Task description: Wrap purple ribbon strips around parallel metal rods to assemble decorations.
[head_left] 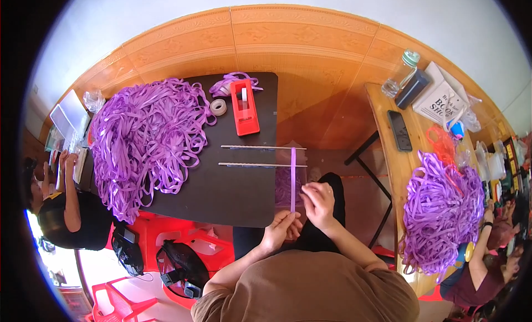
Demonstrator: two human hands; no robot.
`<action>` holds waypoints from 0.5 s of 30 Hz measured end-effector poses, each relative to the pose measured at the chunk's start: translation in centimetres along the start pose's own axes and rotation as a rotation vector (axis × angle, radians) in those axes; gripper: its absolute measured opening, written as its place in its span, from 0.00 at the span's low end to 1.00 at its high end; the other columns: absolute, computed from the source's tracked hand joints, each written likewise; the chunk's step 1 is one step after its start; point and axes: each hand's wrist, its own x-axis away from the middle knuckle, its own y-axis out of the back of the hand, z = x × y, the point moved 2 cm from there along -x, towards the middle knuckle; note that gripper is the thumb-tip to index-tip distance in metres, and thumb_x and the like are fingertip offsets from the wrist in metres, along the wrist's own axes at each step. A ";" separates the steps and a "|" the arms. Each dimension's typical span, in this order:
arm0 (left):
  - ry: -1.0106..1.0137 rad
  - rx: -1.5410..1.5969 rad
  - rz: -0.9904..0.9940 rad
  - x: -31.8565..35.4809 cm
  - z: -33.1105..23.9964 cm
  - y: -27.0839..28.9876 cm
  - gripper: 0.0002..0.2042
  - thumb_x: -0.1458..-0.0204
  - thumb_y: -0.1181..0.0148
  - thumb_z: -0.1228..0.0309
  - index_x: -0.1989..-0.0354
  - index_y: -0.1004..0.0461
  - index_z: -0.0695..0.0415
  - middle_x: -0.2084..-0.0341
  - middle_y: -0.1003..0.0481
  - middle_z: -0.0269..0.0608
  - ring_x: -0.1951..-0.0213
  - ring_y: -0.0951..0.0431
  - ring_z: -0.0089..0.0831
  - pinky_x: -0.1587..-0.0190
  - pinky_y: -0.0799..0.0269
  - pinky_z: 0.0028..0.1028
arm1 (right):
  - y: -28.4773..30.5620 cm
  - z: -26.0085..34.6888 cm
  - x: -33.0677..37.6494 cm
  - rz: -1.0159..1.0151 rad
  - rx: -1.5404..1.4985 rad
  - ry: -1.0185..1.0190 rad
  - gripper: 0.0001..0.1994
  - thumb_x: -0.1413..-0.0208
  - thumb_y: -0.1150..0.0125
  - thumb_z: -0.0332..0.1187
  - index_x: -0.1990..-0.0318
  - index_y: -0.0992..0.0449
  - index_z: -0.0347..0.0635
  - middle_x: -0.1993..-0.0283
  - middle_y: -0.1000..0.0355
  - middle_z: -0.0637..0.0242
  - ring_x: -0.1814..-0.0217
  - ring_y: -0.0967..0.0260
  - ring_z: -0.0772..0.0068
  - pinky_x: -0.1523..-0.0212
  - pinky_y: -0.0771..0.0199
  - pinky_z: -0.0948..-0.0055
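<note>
Two thin pale sticks (249,165) lie side by side on the dark table, their right ends sticking out past its edge. A strip of purple ribbon (293,180) runs across those ends and down toward me. My left hand (281,226) pinches its lower end. Just to the right and a little higher, my right hand (317,203) is raised with thumb and fingers drawn together; what they hold, if anything, is too small to make out. A large heap of purple ribbon (149,139) covers the table's left side.
On the dark table (233,197) stand a red tape dispenser (245,114) and a tape roll (218,107). The wooden table (388,172) at right bears a phone (399,131), a bottle (400,75) and another ribbon heap (443,211). Other people sit at far left and far right.
</note>
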 end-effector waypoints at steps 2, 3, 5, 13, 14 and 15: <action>-0.015 0.007 -0.026 0.3 -0.3 0.0 0.12 0.37 0.58 0.67 0.61 0.28 0.62 0.74 0.25 0.39 0.80 0.26 0.21 0.79 0.35 0.17 | 0.8 1.3 -0.7 0.052 0.139 0.292 0.18 0.65 0.34 0.24 0.60 0.22 0.46 0.57 0.30 0.64 0.63 0.32 0.66 0.65 0.37 0.69; -0.013 0.005 -0.021 0.3 -0.2 0.1 0.12 0.37 0.58 0.67 0.61 0.28 0.62 0.74 0.25 0.39 0.80 0.26 0.21 0.79 0.35 0.17 | 1.1 1.8 -1.0 0.103 0.193 0.408 0.18 0.63 0.35 0.26 0.58 0.22 0.49 0.55 0.30 0.64 0.61 0.31 0.68 0.64 0.37 0.70; -0.065 0.000 -0.016 0.3 -0.1 0.2 0.13 0.36 0.58 0.66 0.65 0.29 0.61 0.75 0.25 0.38 0.81 0.27 0.19 0.80 0.36 0.15 | 0.7 1.7 -0.7 0.103 0.229 0.531 0.17 0.63 0.37 0.30 0.60 0.21 0.48 0.55 0.30 0.64 0.60 0.32 0.71 0.63 0.36 0.72; -0.057 0.072 0.044 1.3 -1.1 -0.6 0.11 0.37 0.55 0.65 0.64 0.30 0.59 0.73 0.25 0.38 0.77 0.26 0.20 0.75 0.31 0.17 | 0.9 2.1 -2.0 0.149 0.186 0.665 0.13 0.61 0.40 0.32 0.65 0.22 0.41 0.57 0.27 0.65 0.58 0.31 0.70 0.63 0.35 0.73; -0.068 0.076 0.050 1.4 -1.1 -0.6 0.10 0.38 0.54 0.65 0.63 0.30 0.59 0.72 0.25 0.38 0.76 0.26 0.20 0.74 0.30 0.18 | 0.9 2.2 -2.1 0.149 0.187 0.665 0.13 0.61 0.40 0.32 0.65 0.22 0.41 0.57 0.27 0.65 0.58 0.31 0.70 0.63 0.35 0.73; -0.069 0.077 0.049 1.4 -0.9 -0.4 0.10 0.38 0.54 0.65 0.63 0.30 0.59 0.72 0.25 0.38 0.76 0.26 0.20 0.74 0.30 0.18 | 1.0 2.3 -2.4 0.138 0.156 0.648 0.13 0.62 0.39 0.31 0.65 0.22 0.40 0.58 0.27 0.65 0.59 0.31 0.70 0.64 0.36 0.73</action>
